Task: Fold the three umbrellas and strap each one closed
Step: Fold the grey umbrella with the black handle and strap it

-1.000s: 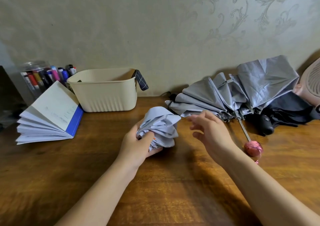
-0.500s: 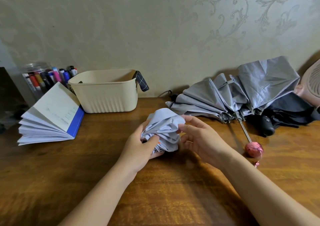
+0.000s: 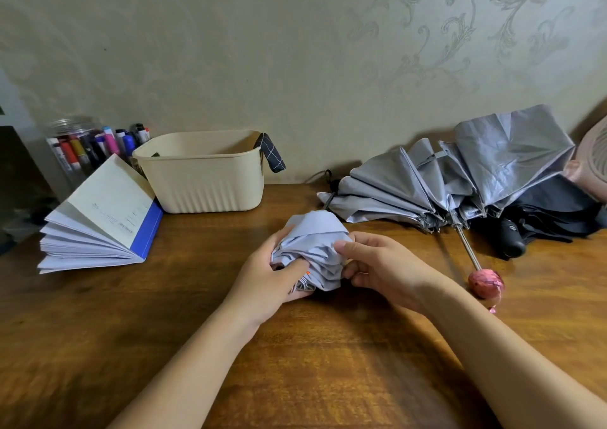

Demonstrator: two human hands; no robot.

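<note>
None of the three umbrellas looks finished. The pale lavender-grey fabric umbrella (image 3: pixel 312 248) is bunched just above the brown wooden tabletop (image 3: pixel 328 363) near its middle, held between both hands. The left hand (image 3: pixel 272 277) grips its near-left side with the thumb pressed across the pleats. The right hand (image 3: pixel 381 267) curls round its right side with the thumb on top. The canopy is gathered but rumpled, and no strap shows around it, though one may be hidden under the fingers. At the back right, the silver-grey umbrella with a metal shaft and round pink handle (image 3: pixel 460 179) lies half collapsed, panels fanned out and shaft extended. Against its right side, the black umbrella with a black handle (image 3: pixel 555 212) lies in a slack heap. By my judgement the first is mid-fold, with wrapping and strapping to come, and the other two are not yet begun. The open white-paged book with a blue cover (image 3: pixel 108 205) carries faint print too small to read. The labels on the coloured markers in the clear jar (image 3: pixel 98 143) are illegible, and no brand shows.
</note>
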